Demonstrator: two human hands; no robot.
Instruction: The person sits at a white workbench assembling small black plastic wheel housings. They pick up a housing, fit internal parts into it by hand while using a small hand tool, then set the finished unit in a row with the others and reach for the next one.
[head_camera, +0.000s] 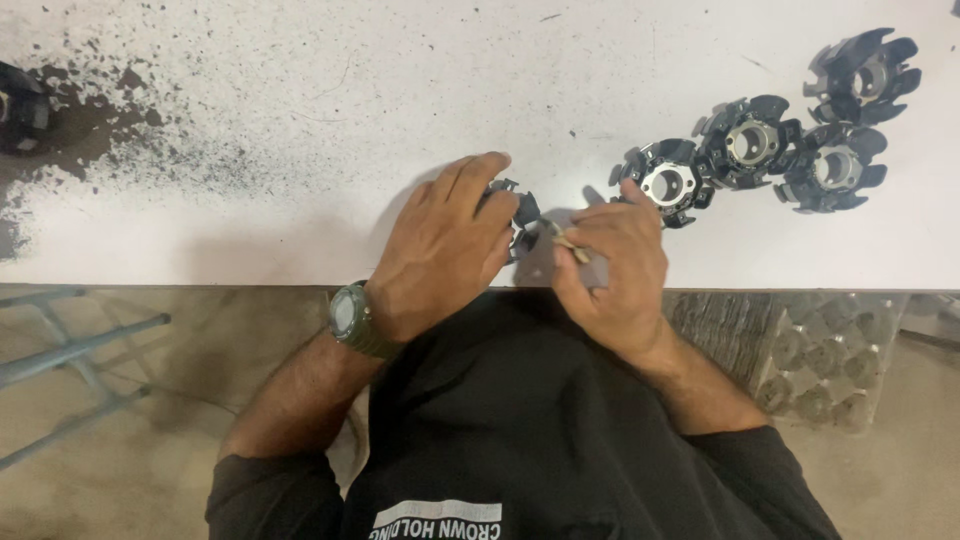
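Note:
My left hand (445, 245) lies over a black finned ring part (518, 212) on the white table (300, 120), its fingers curled on the part and hiding most of it. My right hand (615, 270) is closed on a small thin tool (565, 237) whose tip points at that part. A dark green watch (350, 318) sits on my left wrist. Both hands are near the table's front edge.
Several more black finned ring parts (755, 140) with metal centres lie in a row at the right. Black dust and a dark object (20, 105) mark the far left. A clear moulded tray (825, 360) stands below the table at the right, blue metal bars (70, 350) at the left.

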